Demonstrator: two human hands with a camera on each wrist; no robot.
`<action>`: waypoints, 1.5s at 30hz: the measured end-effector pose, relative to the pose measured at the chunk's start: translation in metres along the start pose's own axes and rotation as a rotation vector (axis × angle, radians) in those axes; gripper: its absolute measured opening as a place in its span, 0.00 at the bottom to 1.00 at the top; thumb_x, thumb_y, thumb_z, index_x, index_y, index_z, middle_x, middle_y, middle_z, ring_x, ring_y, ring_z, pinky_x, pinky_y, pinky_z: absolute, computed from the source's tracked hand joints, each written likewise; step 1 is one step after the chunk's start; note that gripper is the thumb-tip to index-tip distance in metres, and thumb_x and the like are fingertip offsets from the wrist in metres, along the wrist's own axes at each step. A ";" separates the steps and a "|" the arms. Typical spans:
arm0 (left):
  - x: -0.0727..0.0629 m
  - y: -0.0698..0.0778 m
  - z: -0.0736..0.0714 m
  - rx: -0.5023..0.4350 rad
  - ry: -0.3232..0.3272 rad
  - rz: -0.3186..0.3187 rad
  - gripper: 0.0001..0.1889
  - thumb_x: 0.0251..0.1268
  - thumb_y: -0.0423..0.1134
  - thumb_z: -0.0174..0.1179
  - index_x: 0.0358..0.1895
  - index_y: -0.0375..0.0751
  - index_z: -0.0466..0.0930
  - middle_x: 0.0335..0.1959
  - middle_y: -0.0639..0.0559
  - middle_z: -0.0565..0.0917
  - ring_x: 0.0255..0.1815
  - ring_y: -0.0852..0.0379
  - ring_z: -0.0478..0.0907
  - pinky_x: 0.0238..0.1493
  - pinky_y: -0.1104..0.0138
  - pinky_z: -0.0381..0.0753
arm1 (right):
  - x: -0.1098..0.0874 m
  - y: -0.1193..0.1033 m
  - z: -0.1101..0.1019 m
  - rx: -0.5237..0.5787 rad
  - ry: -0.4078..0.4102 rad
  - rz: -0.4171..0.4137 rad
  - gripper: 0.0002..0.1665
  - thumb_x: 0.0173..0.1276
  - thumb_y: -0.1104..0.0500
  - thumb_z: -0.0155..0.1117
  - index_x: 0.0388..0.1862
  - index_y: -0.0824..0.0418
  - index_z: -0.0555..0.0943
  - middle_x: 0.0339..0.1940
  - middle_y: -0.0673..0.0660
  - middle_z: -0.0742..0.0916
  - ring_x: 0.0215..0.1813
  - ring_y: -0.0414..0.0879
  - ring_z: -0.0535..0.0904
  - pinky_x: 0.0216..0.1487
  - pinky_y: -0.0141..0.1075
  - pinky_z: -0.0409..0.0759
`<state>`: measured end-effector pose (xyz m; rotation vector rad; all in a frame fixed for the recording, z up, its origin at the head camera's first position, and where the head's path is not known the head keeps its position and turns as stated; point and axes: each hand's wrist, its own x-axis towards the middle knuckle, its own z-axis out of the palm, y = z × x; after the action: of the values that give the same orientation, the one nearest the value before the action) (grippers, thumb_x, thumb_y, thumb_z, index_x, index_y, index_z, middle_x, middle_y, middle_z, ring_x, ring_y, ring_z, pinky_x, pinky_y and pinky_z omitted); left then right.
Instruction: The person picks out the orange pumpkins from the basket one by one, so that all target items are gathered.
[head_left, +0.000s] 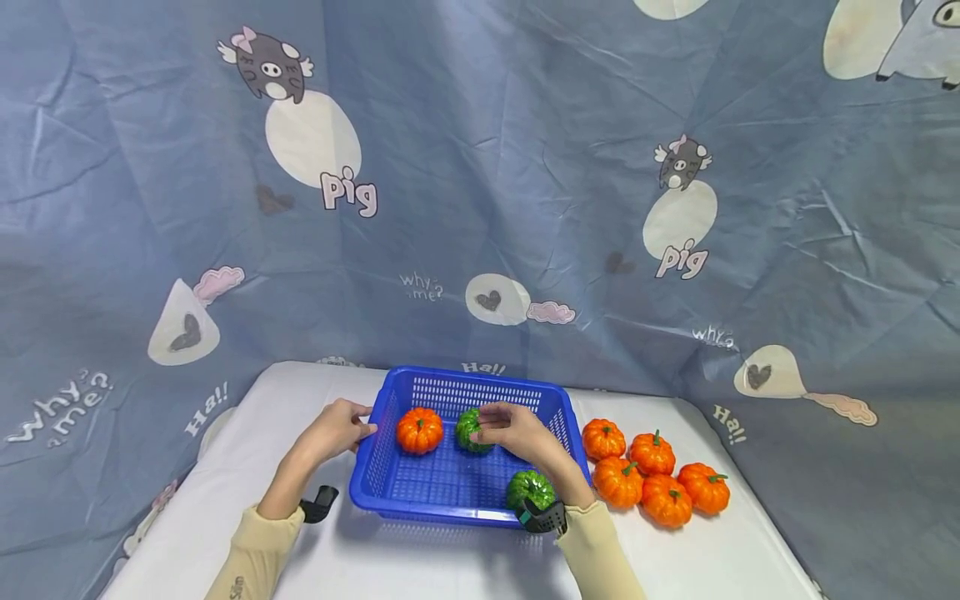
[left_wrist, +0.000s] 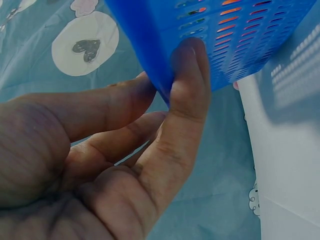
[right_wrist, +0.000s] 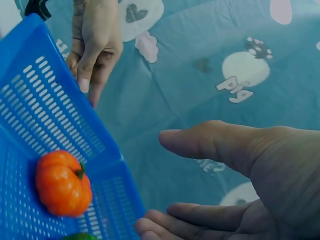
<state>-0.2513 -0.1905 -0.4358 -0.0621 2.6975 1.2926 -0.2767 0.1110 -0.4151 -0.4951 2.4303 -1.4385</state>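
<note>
A blue plastic basket (head_left: 420, 500) with slotted walls stands on the table. My left hand (head_left: 337, 431) grips its left rim, thumb on one side and fingers on the other, as the left wrist view (left_wrist: 175, 105) shows. Inside the basket sit an orange pumpkin (head_left: 420, 431) at the left, a green pumpkin (head_left: 467, 431) in the middle and another green pumpkin (head_left: 528, 487) at the front right. Over the middle green pumpkin hovers my right hand (head_left: 517, 432), partly covering it. Its thumb and fingers are spread apart with nothing between them in the right wrist view (right_wrist: 280, 160).
Several orange pumpkins (head_left: 651, 454) lie in a cluster on the white table (head_left: 420, 571), just right of the basket. A blue patterned cloth (head_left: 480, 208) hangs behind the table and along its sides.
</note>
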 end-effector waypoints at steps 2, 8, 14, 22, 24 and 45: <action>0.000 0.000 0.000 0.002 0.000 0.002 0.24 0.68 0.32 0.57 0.64 0.21 0.68 0.30 0.42 0.81 0.24 0.57 0.80 0.38 0.58 0.85 | 0.007 -0.004 0.004 0.007 -0.017 0.003 0.33 0.58 0.54 0.72 0.60 0.65 0.76 0.54 0.62 0.84 0.56 0.51 0.81 0.59 0.44 0.78; 0.000 -0.001 0.000 0.010 0.005 0.011 0.24 0.68 0.32 0.56 0.63 0.21 0.68 0.30 0.42 0.82 0.24 0.57 0.81 0.38 0.57 0.85 | 0.031 -0.005 0.019 0.062 -0.056 0.035 0.32 0.57 0.55 0.73 0.60 0.65 0.76 0.55 0.61 0.84 0.57 0.51 0.80 0.62 0.46 0.76; 0.001 -0.001 0.001 0.004 0.004 -0.005 0.24 0.68 0.32 0.57 0.63 0.22 0.69 0.30 0.43 0.82 0.23 0.57 0.80 0.38 0.57 0.84 | 0.058 0.001 0.036 0.046 -0.039 0.075 0.30 0.57 0.58 0.72 0.58 0.67 0.77 0.53 0.64 0.84 0.55 0.52 0.81 0.61 0.47 0.76; 0.001 0.001 0.001 0.009 0.008 0.010 0.24 0.68 0.32 0.57 0.63 0.21 0.68 0.29 0.43 0.82 0.23 0.57 0.80 0.37 0.57 0.84 | 0.081 0.008 0.061 -0.081 -0.014 0.055 0.34 0.50 0.62 0.75 0.56 0.74 0.76 0.51 0.65 0.84 0.52 0.53 0.80 0.55 0.44 0.79; 0.001 0.002 0.001 0.009 0.010 0.012 0.24 0.68 0.32 0.57 0.63 0.21 0.68 0.29 0.42 0.82 0.23 0.57 0.81 0.37 0.58 0.84 | 0.086 0.009 0.066 -0.117 0.004 0.042 0.34 0.48 0.63 0.76 0.55 0.74 0.77 0.51 0.66 0.84 0.51 0.54 0.80 0.54 0.45 0.79; 0.000 0.000 0.000 0.019 0.004 0.006 0.24 0.68 0.32 0.57 0.63 0.22 0.68 0.29 0.43 0.81 0.23 0.57 0.80 0.36 0.59 0.84 | 0.090 0.019 0.088 -0.336 0.008 0.064 0.32 0.43 0.60 0.80 0.47 0.69 0.80 0.36 0.56 0.86 0.36 0.43 0.79 0.45 0.35 0.79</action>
<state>-0.2516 -0.1907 -0.4356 -0.0550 2.7148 1.2696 -0.3253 0.0122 -0.4790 -0.4755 2.6799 -1.0109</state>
